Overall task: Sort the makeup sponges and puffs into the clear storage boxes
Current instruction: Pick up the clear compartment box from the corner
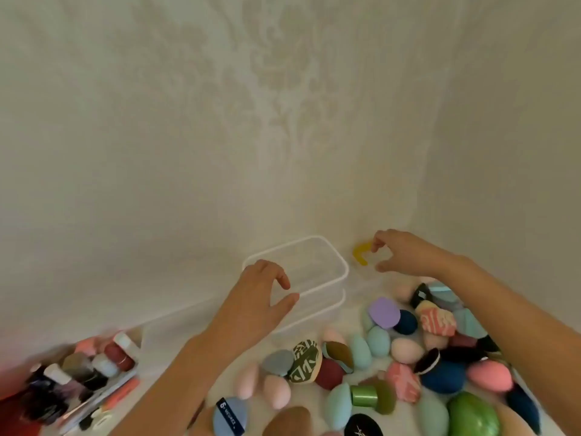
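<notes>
Two clear storage boxes (333, 259) with white rims sit nested at the middle, against the pale wall; the upper one holds nothing. My left hand (261, 297) pinches the upper box's near rim between thumb and forefinger. A heap of makeup sponges and puffs (408, 350) in pink, teal, navy, purple and green covers the surface at the lower right. My right hand (408, 253) reaches past the heap to a small yellow curved piece (360, 253) right of the boxes. Its fingertips touch the piece and its thumb stays apart.
At the lower left stands a clear tray (94, 372) of small bottles and tubes. A blue round puff (229, 416) and a brown sponge (287, 421) lie at the bottom edge. The patterned wall rises just behind the boxes.
</notes>
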Demonstrator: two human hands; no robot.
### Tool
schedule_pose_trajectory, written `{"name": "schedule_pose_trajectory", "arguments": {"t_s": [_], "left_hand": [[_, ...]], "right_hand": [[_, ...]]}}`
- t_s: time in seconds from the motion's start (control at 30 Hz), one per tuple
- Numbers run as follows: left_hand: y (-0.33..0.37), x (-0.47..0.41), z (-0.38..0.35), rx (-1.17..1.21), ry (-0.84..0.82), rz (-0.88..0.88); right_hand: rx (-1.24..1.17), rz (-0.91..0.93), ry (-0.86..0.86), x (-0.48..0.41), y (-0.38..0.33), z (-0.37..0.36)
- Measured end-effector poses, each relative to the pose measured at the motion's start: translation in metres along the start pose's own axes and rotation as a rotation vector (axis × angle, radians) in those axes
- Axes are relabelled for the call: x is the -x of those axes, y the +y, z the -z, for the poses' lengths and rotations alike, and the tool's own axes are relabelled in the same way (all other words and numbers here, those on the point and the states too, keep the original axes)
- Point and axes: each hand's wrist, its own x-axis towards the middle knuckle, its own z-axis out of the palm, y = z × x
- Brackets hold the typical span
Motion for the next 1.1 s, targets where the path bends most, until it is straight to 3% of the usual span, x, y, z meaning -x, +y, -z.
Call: {"name": "schedule_pose_trajectory", "arguments": {"t_s": [0.2, 0.33, 0.53, 0.83, 1.1], "left_hand": [[-0.02, 0.01, -0.024, -0.087, 0.123, -0.154], [-0.022, 0.016, -0.034, -0.091, 0.184, -0.161], [-0.015, 0.023, -0.051, -0.136, 0.269, -0.125], [-0.01, 0.021, -0.054, -0.157, 0.262, -0.067], [-0.002, 0.019, -0.051, -0.146, 0.223, -0.003]], "right_hand": [[0.024, 0.089, 0.0, -0.018, 0.014, -0.017], [0.127, 0.167, -0.077, -0.017, 0.024, -0.026], [0.227, 0.209, 0.171, -0.015, 0.038, -0.05], [0.224, 0.295, 0.152, -0.016, 0.038, -0.037], [0.17, 0.35, 0.372, 0.012, 0.032, 0.002]]}}
